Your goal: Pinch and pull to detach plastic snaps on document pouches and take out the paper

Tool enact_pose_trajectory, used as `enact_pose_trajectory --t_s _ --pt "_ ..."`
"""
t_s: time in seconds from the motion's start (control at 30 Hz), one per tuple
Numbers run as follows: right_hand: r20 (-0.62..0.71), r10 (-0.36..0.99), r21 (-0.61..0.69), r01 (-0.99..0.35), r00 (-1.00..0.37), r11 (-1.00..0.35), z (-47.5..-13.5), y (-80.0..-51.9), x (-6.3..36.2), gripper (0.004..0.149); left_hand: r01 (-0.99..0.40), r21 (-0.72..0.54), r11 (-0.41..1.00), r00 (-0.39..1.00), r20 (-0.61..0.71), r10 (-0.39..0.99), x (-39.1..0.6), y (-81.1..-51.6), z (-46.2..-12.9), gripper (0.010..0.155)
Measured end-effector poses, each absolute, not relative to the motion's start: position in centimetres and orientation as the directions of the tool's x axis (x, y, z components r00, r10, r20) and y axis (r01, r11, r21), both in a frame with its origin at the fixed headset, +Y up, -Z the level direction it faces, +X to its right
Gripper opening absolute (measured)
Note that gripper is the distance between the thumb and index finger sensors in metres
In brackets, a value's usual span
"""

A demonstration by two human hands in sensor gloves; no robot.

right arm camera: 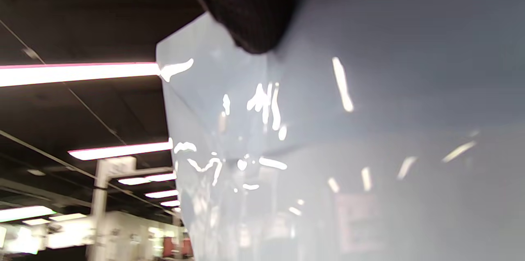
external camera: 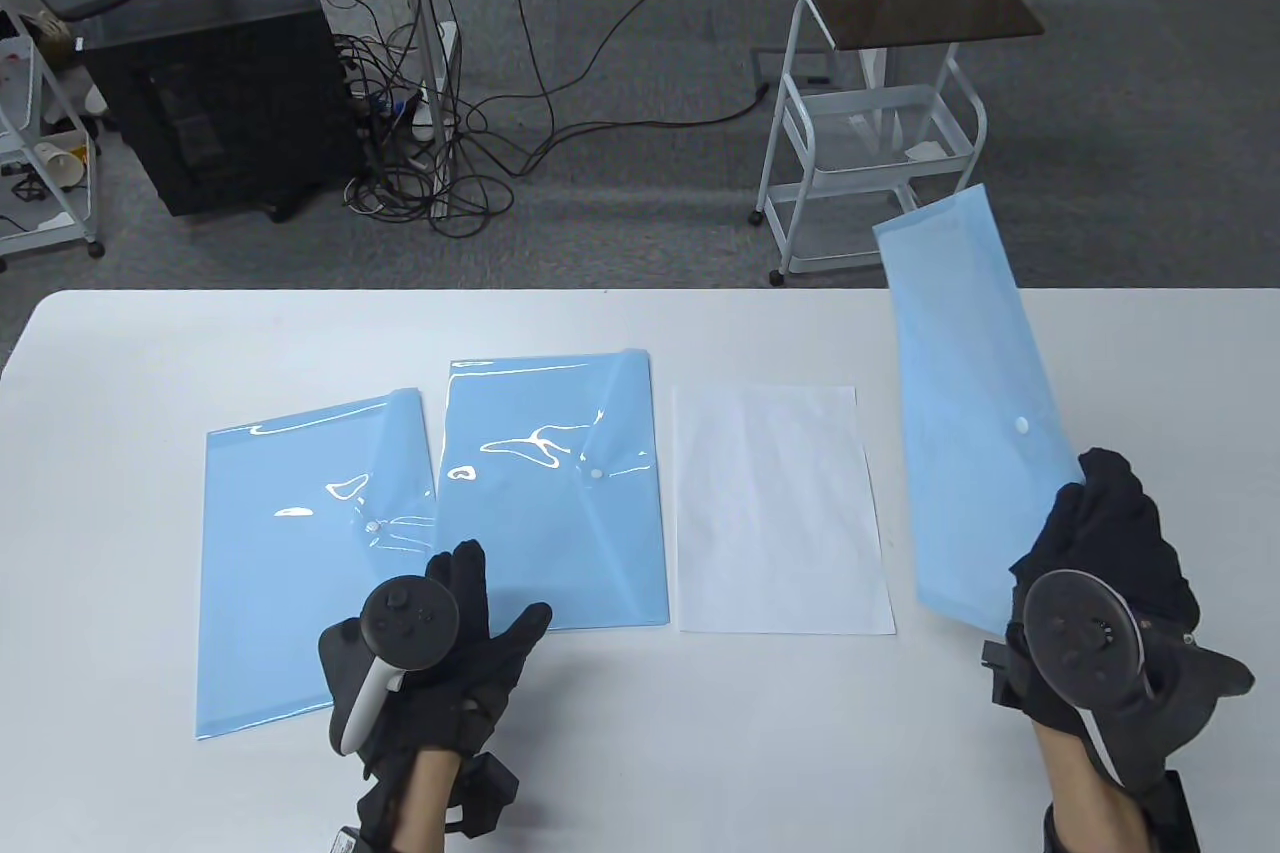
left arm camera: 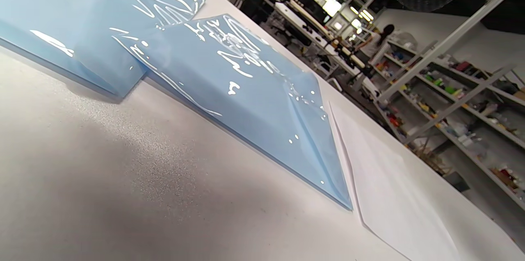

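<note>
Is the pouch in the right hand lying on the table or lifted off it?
Lifted. The right hand grips the pouch by its near corner, and it slants up past the table's far edge.

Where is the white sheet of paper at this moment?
In the table view the paper lies flat on the table, right of centre, beside the middle pouch and left of the lifted pouch.
</note>
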State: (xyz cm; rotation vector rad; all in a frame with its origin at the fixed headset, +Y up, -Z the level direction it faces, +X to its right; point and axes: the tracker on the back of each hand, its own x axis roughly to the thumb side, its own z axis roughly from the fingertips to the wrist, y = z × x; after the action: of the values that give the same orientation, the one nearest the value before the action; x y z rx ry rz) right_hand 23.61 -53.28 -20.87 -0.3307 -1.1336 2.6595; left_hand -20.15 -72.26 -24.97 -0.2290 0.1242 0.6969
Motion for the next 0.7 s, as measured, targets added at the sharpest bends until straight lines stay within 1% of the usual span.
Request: enact_pose_trajectory --t_s 0.07,0.1,0.2,0.23,0.37,0.47,0.5,0.6,0.7 --pt "-0.016 0.38 -0.719 -0.253 -0.925 -0.647 -20.5 -53.9 22.8 0.038 -0.647 -0.167 0.744 0.762 -0.191 0.619 -20.1 -72.3 -25.0 0.093" --pt "0.041 0.433 -0.696 -0.337 -0.901 -0.635 -20.4 -54.5 22.4 0.038 -0.644 -0.167 0.747 0.764 -0.191 0.616 -20.0 -72.3 -25.0 0.093" --pt "0.137 0.549 -0.608 -0.508 -0.824 -0.611 -20.9 -56.5 21.3 0.039 -0.642 -0.167 0.748 0.765 -0.197 0.613 -20.0 -72.3 -24.9 0.092" --pt "0.151 0.567 -0.587 -0.535 -0.81 -0.607 -21.1 -57.1 21.0 0.039 -0.642 -0.165 0.749 0.765 -0.201 0.612 -20.1 -72.3 -24.9 0.092" --pt "0.187 0.642 -0.478 -0.64 -0.744 -0.602 -22.8 -60.9 19.5 0.039 -0.647 -0.152 0.747 0.759 -0.222 0.612 -20.6 -72.4 -24.9 0.092" --pt "0.191 0.687 -0.394 -0.696 -0.701 -0.6 -24.0 -63.4 19.0 0.039 -0.653 -0.161 0.74 0.754 -0.232 0.615 -20.9 -72.6 -25.0 0.093" --pt "0.193 0.711 -0.355 -0.723 -0.677 -0.592 -24.5 -64.6 18.7 0.04 -0.658 -0.169 0.734 0.75 -0.236 0.618 -21.0 -72.8 -25.0 0.094" --pt "0.182 0.756 -0.307 -0.767 -0.628 -0.563 -25.4 -67.2 18.5 0.04 -0.672 -0.174 0.72 0.737 -0.25 0.627 -21.2 -73.1 -25.1 0.094" --pt "0.164 0.789 -0.25 -0.799 -0.592 -0.547 -25.9 -68.5 18.6 0.039 -0.669 -0.151 0.728 0.738 -0.253 0.626 -21.4 -73.3 -25.2 0.095"
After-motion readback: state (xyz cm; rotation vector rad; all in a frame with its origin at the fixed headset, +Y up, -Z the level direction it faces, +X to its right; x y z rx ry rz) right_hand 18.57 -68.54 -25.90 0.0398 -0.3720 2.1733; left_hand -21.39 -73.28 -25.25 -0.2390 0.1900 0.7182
